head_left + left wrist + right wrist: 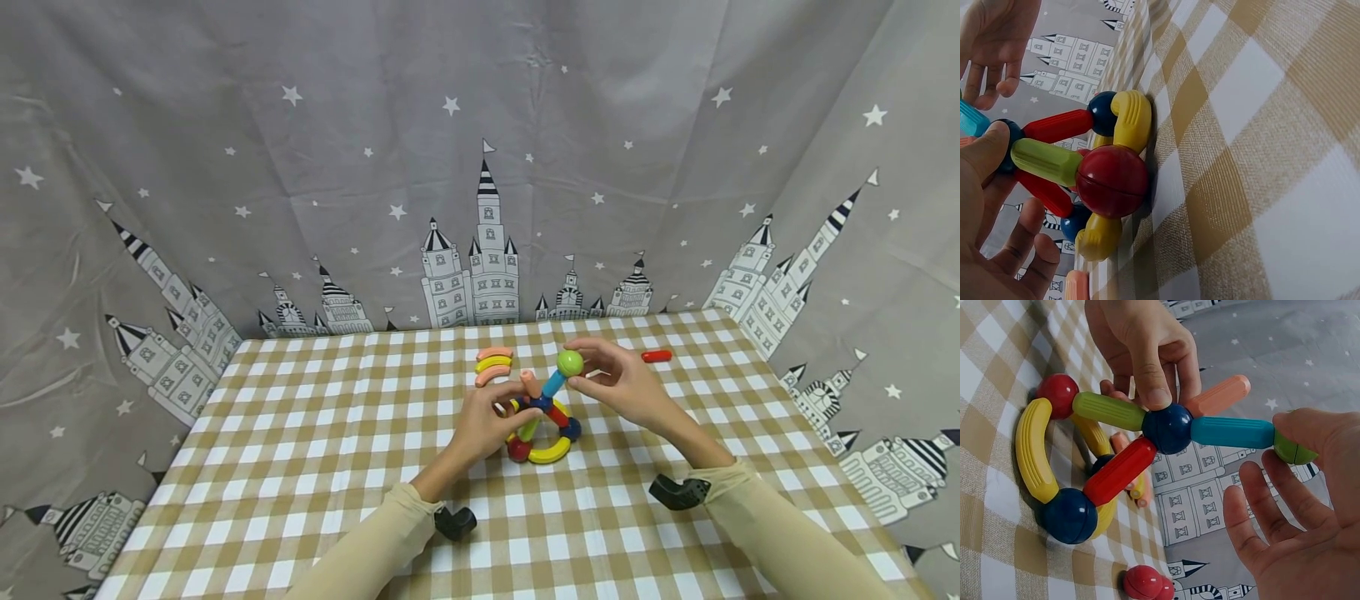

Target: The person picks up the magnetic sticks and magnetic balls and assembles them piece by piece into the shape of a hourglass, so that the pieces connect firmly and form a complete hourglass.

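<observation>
A frame of toy building sticks and balls stands on the table. Its base ring joins yellow curved sticks [551, 452] with a red ball [1112, 181] and dark blue balls [1070, 515]. A lime green stick [1109, 411] and red sticks [1120, 470] slope up to a top dark blue ball [1169, 429], which my left hand [487, 421] pinches. From that ball rise a salmon stick [1219, 395] and a light blue stick [1232, 432]. My right hand [626, 387] pinches the green ball [570, 362] at the light blue stick's end.
Behind the frame, salmon and yellow curved sticks [493, 363] lie on the checked tablecloth [315, 450]. A red piece [657, 356] lies at the back right, beyond my right hand. A grey curtain [450, 200] with printed castles hangs behind the table.
</observation>
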`<control>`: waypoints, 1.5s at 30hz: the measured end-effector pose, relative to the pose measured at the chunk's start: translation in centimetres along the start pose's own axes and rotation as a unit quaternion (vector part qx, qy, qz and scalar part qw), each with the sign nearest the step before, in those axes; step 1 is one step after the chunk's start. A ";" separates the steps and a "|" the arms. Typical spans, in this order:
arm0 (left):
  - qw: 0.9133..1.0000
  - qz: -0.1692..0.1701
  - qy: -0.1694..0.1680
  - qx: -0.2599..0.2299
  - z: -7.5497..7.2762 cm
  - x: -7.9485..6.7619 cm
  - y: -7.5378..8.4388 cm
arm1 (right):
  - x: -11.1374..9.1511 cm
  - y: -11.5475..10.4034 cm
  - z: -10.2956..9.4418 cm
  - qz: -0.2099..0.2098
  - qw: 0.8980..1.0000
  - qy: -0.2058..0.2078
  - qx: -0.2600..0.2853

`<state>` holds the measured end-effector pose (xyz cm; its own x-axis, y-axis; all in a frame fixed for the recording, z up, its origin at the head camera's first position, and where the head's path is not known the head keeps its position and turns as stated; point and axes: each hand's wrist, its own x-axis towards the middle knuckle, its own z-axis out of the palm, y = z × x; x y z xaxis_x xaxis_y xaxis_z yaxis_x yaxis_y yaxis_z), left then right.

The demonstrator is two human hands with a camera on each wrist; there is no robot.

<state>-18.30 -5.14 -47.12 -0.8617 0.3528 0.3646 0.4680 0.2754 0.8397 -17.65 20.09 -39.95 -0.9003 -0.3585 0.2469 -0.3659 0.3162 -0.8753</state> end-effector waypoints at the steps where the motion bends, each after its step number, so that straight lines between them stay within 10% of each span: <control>1: 1.000 0.000 0.000 0.000 0.0 0.0 0.0 | 0.0 0.0 0.0 0.000 1.000 -0.001 0.000; 17: 0.999 0.034 -0.003 -0.007 1.6 0.0 0.6 | -0.9 0.7 -0.4 -0.018 1.000 0.000 0.017; 45: 0.999 -0.016 -0.014 -0.027 5.4 0.7 1.7 | -4.9 4.3 -0.8 0.047 0.999 0.015 0.002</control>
<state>-17.04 0.39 -47.65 -0.8700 0.3701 0.3257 0.4278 0.2384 0.8719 -15.00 23.85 -44.56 -0.9370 -0.3013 0.1766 -0.2793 0.3427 -0.8970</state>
